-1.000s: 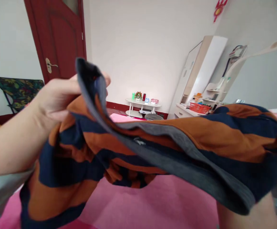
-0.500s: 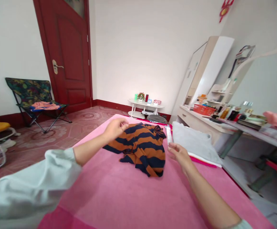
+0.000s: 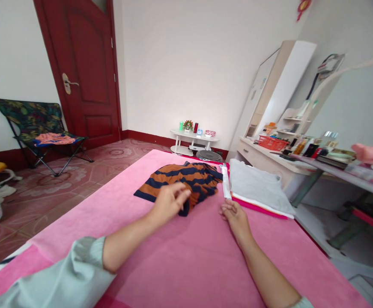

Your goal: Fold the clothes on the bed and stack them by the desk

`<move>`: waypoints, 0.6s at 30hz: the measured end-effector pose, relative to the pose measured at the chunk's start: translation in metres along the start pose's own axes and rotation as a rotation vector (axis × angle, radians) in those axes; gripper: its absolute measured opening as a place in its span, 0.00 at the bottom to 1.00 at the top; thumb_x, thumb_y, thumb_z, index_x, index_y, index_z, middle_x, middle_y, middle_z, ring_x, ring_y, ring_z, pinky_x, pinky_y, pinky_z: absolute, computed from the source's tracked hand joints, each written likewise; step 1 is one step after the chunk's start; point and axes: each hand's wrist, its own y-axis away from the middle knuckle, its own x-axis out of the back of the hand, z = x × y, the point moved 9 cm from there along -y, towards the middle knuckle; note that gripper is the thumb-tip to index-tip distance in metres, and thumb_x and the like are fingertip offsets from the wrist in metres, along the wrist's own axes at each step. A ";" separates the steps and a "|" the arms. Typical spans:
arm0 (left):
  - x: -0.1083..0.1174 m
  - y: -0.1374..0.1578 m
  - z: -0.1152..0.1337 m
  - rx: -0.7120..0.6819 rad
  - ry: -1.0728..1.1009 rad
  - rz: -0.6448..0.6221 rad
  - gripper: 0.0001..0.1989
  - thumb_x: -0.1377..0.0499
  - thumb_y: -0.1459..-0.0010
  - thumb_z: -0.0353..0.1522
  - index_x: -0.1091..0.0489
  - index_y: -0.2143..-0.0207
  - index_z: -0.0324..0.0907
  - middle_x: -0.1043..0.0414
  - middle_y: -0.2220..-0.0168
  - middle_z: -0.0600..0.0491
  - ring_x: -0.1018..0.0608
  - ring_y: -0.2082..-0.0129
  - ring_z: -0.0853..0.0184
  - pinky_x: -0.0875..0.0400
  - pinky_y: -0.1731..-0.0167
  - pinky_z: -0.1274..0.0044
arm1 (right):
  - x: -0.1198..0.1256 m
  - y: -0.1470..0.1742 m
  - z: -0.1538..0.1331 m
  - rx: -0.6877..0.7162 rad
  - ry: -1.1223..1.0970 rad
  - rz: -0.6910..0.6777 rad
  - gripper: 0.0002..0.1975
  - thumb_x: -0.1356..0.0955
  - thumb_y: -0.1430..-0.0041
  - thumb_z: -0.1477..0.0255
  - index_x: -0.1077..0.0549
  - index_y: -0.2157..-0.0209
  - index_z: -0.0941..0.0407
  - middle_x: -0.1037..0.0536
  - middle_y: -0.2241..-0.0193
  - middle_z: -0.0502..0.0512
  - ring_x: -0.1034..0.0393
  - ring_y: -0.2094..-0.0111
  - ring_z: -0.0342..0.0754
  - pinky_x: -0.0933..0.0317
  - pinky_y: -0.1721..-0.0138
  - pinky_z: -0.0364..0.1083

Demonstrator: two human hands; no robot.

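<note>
A brown-and-navy striped knit garment (image 3: pixel 170 176) lies crumpled on the pink bedspread (image 3: pixel 180 261). My left hand (image 3: pixel 170 203) is over its near edge, fingers loosely curled and thumb apart from them; no cloth shows between them. The hand hides part of the garment's near side. To the right, my right hand (image 3: pixel 236 218) is low over the bedspread, fingers bent and nothing visible in them. Just beyond its fingertips is a narrow white strip (image 3: pixel 225 182), beside a stack of folded clothes with a grey garment (image 3: pixel 257 184) on top.
A white dresser (image 3: pixel 246 149) stands right of the bed, with a red basket (image 3: pixel 273 143) and bottles on it. Past the bed's far end is a low white table (image 3: pixel 194 136). At left, a folding chair (image 3: pixel 28 119) holds pink cloth, near a red door (image 3: pixel 86 72).
My left hand has come nearer and to the right, over the garment. My right hand has drawn slightly nearer, its fingers more curled. The garment's near flap no longer spreads toward me.
</note>
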 end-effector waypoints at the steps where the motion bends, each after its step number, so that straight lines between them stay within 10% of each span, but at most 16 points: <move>1: 0.025 -0.008 -0.026 0.125 0.131 0.162 0.13 0.48 0.40 0.41 0.31 0.67 0.41 0.32 0.81 0.56 0.27 0.81 0.69 0.34 0.77 0.79 | 0.001 0.001 0.001 -0.004 0.004 0.007 0.23 0.30 0.56 0.63 0.32 0.58 0.57 0.25 0.68 0.54 0.27 0.72 0.47 0.34 0.73 0.45; 3: 0.069 -0.008 -0.080 0.324 0.308 0.477 0.15 0.45 0.45 0.42 0.32 0.64 0.40 0.29 0.76 0.55 0.25 0.77 0.69 0.30 0.73 0.78 | -0.003 0.002 0.002 0.003 0.034 -0.008 0.24 0.31 0.55 0.63 0.33 0.56 0.56 0.26 0.65 0.54 0.27 0.72 0.46 0.33 0.71 0.45; 8: 0.096 0.005 -0.157 0.427 0.220 0.512 0.13 0.40 0.52 0.36 0.29 0.65 0.38 0.24 0.70 0.49 0.22 0.70 0.64 0.27 0.65 0.72 | -0.025 0.010 -0.015 0.197 0.243 -0.115 0.18 0.33 0.50 0.67 0.30 0.57 0.56 0.24 0.64 0.56 0.28 0.65 0.49 0.34 0.58 0.51; 13: 0.083 0.009 -0.170 0.381 0.075 0.424 0.12 0.41 0.52 0.33 0.25 0.64 0.39 0.22 0.65 0.48 0.22 0.63 0.62 0.29 0.58 0.70 | -0.072 0.018 -0.037 0.251 0.286 -0.264 0.13 0.33 0.53 0.71 0.26 0.62 0.55 0.24 0.61 0.56 0.29 0.64 0.49 0.35 0.56 0.52; 18: 0.082 0.006 -0.161 0.327 -0.067 0.385 0.12 0.44 0.47 0.37 0.24 0.68 0.40 0.23 0.67 0.49 0.23 0.64 0.60 0.30 0.59 0.69 | -0.132 0.019 -0.028 -0.156 -0.066 -0.372 0.20 0.30 0.54 0.65 0.27 0.56 0.52 0.25 0.55 0.57 0.27 0.60 0.51 0.32 0.67 0.47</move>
